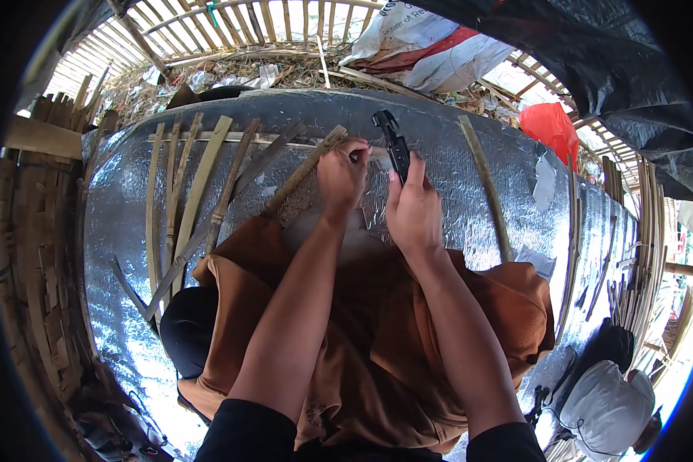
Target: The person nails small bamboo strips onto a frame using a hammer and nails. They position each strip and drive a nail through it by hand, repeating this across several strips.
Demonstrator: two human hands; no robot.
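My right hand (416, 208) is wrapped round the lower end of a black hammer-like tool (393, 142), its notched head pointing up and away from me. To its left, my left hand (342, 175) is closed, thumb and fingers curled into a ring. Whatever sits between those fingertips is too small or hidden to name. A bamboo strip (292, 185) slants up beside the left hand, partly behind it. Crossing behind both hands is a long, thin bamboo strip (277, 140). Brown cloth (362, 346) covers my lap.
Several upright bamboo strips (200, 181) lie to the left across the silver foil mat (454, 223). Another bamboo strip (485, 185) lies at right. Beyond the mat are a white sack (439, 61), a red plastic bag (550, 131) and a slatted bamboo fence (246, 23). A grey bundle (608, 408) sits lower right.
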